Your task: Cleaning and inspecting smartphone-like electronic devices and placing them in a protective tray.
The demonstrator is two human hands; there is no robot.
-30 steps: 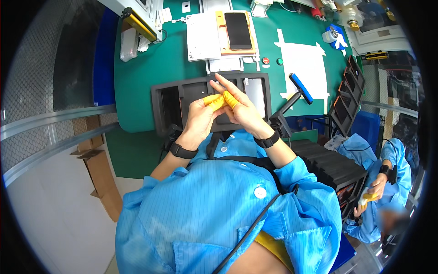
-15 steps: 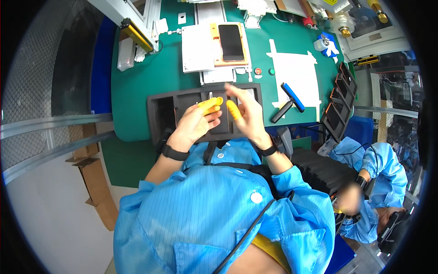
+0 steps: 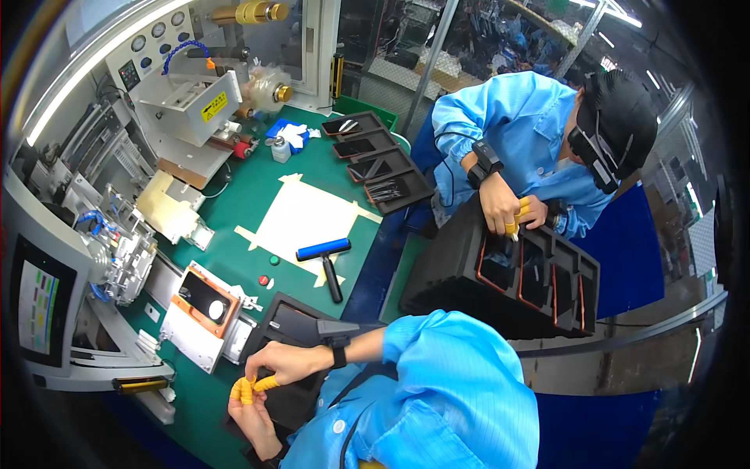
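Yellow-capped fingertips of our left hand [image 3: 251,414] & right hand [image 3: 283,363] meet, half-curled, holding nothing we can make out, over black tray [image 3: 291,320].

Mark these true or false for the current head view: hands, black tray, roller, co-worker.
1. Both of the person's hands, left hand and right hand, wear yellow finger cots. True.
2. The hands meet fingertip to fingertip beside the black compartment tray. True.
3. The blue-headed hand roller is in the right hand. False: it lies untouched on the green mat, at the edge of the taped white sheet.
4. The co-worker's hand rests on a stack of black trays. True.
5. The orange fixture sits to the right of the stack of black trays. False: it sits far to the left, near the machine.
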